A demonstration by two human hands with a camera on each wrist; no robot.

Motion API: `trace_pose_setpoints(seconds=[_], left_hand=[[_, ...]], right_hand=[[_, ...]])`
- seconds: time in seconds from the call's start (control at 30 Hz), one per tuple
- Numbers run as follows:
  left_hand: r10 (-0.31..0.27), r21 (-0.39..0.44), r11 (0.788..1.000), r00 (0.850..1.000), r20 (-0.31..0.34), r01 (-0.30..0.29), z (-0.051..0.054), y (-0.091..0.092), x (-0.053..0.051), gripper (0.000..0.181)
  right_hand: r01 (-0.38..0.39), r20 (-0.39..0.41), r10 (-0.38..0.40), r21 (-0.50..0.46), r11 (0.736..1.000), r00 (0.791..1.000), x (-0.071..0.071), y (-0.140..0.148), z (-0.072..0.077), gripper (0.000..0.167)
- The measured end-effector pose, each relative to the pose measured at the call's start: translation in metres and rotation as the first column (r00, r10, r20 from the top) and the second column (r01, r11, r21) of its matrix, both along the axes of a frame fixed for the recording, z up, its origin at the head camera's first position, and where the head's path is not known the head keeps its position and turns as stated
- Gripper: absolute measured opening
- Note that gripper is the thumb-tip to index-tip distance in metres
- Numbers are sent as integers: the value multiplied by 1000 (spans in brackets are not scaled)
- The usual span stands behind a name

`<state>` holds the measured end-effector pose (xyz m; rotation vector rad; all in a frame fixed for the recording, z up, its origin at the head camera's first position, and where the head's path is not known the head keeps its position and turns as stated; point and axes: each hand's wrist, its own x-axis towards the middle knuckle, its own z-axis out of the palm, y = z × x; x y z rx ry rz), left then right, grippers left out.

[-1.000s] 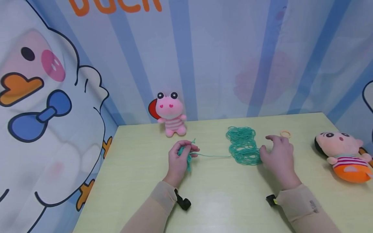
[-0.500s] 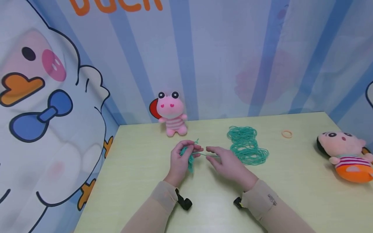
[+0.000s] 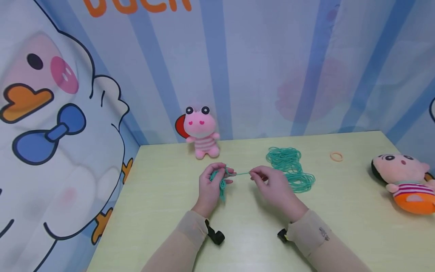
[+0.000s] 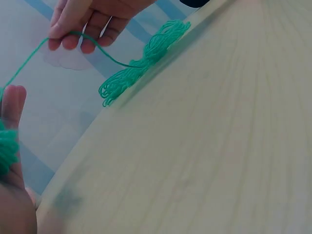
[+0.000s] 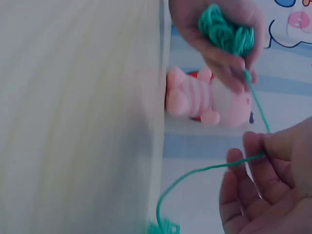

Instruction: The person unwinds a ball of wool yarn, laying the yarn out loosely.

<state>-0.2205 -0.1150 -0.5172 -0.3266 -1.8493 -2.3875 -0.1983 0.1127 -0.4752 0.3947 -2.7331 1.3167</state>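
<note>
My left hand point(image 3: 210, 185) grips a small bundle of green yarn point(image 3: 222, 189), with loops hanging out below the thumb. From that bundle a single strand point(image 3: 242, 173) runs taut to my right hand point(image 3: 276, 190), which pinches it between thumb and forefinger. In the right wrist view the strand point(image 5: 212, 167) bends at my right fingertips and sags down toward the table. A larger green yarn skein point(image 3: 287, 160) lies on the table behind my right hand, partly hidden by it. The left wrist view shows this skein point(image 4: 146, 58) narrowed at its middle, the strand leading into it.
A pink plush toy point(image 3: 202, 132) sits against the striped backdrop, beyond my left hand. An orange ring point(image 3: 336, 156) lies to the right of the skein. Another plush toy point(image 3: 404, 181) with a striped top lies at the right side of the table point(image 3: 163, 181).
My right hand has moved left from the skein's right side to near my left hand and now pinches the strand. The left hand has kept its hold on the bundle.
</note>
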Motion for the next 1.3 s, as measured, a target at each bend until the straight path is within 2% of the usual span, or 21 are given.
trace_pose_setpoints(seconds=[0.13, 0.3, 0.47, 0.6, 0.7, 0.8, 0.9, 0.97, 1.1, 1.2, 1.3], left_hand=[[48, -21, 999, 999, 2, -48, 0, 0, 0, 18], [102, -51, 994, 995, 22, -101, 1, 0, 1, 16], [117, -59, 992, 993, 22, -116, 0, -1, 0, 16], [120, -18, 993, 993, 16, -120, 1, -1, 1, 16], [149, 15, 989, 989, 11, -149, 2, -1, 1, 16], [202, 43, 978, 979, 8, -202, 2, -1, 0, 15], [248, 62, 967, 969, 6, -248, 2, -1, 1, 15], [251, 71, 965, 968, 10, -251, 3, -1, 1, 15], [199, 72, 977, 980, 9, -200, 2, -1, 1, 16], [164, 67, 984, 987, 1, -163, 1, 0, 1, 16], [140, 64, 988, 990, -4, -139, 1, 0, 2, 14]], right_hand=[[83, -72, -88, -65, 994, 994, 2, 27, 5, 24], [184, -136, -199, -118, 976, 971, 5, 61, 8, 24], [291, -140, -305, -111, 950, 942, 7, 93, 9, 31], [376, -114, -382, -69, 924, 917, 7, 114, 7, 37], [424, -69, -423, -9, 906, 903, 6, 126, 5, 40], [435, -11, -436, 69, 898, 900, 4, 134, 1, 42], [415, 40, -426, 161, 896, 904, 3, 139, -1, 44], [385, 79, -410, 220, 896, 909, 3, 141, -1, 44], [332, 124, -378, 285, 899, 917, 3, 139, 0, 45], [343, 84, -377, 272, 899, 922, 4, 132, 1, 47], [358, -26, -360, 203, 911, 932, 5, 119, 1, 45]])
